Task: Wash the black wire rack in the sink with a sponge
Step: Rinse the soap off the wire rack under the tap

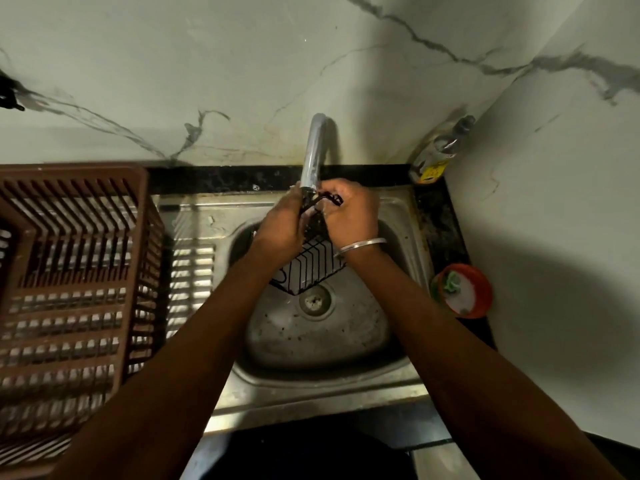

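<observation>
Now the left hand [281,230] and right hand [350,213] are gripping the rack [309,268] by its top end, fingers curled round it, just under the tap [313,150]. It is hanging tilted over the sink [311,344], its lower corner near the drain [315,301].

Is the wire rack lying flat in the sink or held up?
Held up, tilted: left hand and right hand hold the wire rack at its top beneath the tap, lower corner near the drain.

Left of my view: brown slatted plastic basket [69,173].
Far right corner: yellow-labelled bottle [438,154], upright on the black worktop [440,230].
Right edge: orange tub [486,292] holding white paste and a green scrap.
Behind: veined marble wall [242,64].
</observation>
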